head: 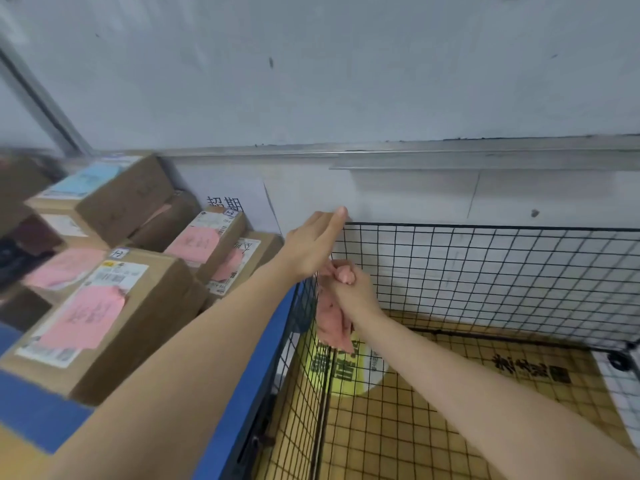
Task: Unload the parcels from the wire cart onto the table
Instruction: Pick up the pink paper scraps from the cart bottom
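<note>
Pink parcel (330,322): soft plastic mailer, crumpled and limp, hanging inside the wire cart (485,265) at the corner beside the worktop (41,410)
Right grip (351,285): fingers curled tight round the mailer's bunched top
Left grip (317,245): fingers straight, resting on the cart's top corner wire, holding nothing
Handling: probably light; it will sag and swing, and the slick film may slip, so the bunched neck is a sound hold
Yellow-and-white parcel (349,370): glossy bag on the cardboard liner (433,410), just beneath the pink one; best taken by a gathered edge
Cartons (114,306): stiff brown boxes with pink and white labels, stacked on the blue-edged worktop
</note>
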{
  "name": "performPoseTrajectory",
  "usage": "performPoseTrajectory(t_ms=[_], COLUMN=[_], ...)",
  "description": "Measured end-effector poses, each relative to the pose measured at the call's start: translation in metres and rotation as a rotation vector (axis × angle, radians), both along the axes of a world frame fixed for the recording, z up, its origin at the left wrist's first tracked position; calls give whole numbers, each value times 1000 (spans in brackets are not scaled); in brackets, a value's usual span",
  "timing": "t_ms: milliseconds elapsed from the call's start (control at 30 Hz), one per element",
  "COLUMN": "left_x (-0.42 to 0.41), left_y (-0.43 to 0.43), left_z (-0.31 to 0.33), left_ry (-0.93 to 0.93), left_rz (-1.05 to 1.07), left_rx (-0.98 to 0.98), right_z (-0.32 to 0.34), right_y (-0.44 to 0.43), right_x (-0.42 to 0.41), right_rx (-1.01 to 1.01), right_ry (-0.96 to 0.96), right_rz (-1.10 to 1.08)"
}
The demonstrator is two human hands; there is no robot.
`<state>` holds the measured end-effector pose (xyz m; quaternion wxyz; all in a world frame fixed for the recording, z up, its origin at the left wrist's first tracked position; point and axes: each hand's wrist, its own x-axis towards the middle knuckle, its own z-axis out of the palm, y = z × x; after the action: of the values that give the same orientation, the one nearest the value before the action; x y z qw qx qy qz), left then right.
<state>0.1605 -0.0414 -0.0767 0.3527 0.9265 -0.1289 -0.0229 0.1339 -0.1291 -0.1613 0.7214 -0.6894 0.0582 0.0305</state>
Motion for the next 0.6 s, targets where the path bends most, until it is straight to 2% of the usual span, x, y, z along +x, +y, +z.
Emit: performPoseTrajectory(t_ms=[167,300,433,600], left_x=[-2,-1,0,2], left_y=[-2,0,1,2], left_z=[3,1,1,-2], left_ry=[13,3,-19,-9], left_rz=[3,10,8,-22], left_rx=[34,19,32,43], right_z=[31,27,1,-65], right_y=[-2,1,2,-4], right_x=[0,0,-5,-32], right_rx=[47,-23,-113,-315], right_ry=[-120,-239,-290,-218], right_rz=[4,-14,-11,136])
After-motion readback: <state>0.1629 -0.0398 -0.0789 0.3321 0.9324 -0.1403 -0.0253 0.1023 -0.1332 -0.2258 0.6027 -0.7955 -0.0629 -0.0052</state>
